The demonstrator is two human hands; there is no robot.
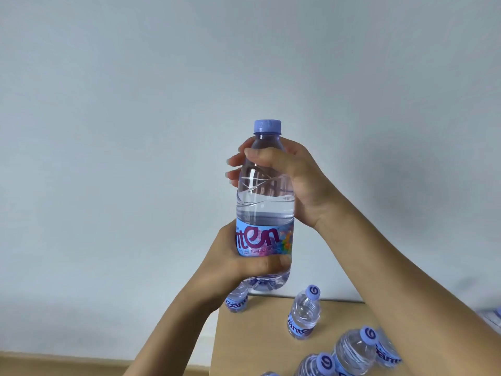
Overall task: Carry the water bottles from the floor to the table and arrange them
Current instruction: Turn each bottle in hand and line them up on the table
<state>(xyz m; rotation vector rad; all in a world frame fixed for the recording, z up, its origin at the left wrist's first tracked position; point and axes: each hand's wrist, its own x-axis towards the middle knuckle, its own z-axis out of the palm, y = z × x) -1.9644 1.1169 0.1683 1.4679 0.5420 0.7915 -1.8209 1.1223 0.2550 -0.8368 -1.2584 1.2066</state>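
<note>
Both hands up close on one upright water bottle [265, 213], raised in front of the pale wall [108, 104]. Right hand [292, 180] wraps the shoulder under the purple cap [267, 126], fingers [234, 161] curled round; left hand [238, 256] grips the base below the label. Beneath, on the desk [260, 337], more bottles [303, 316] stand, five perhaps, some cut off by the frame edge.
</note>
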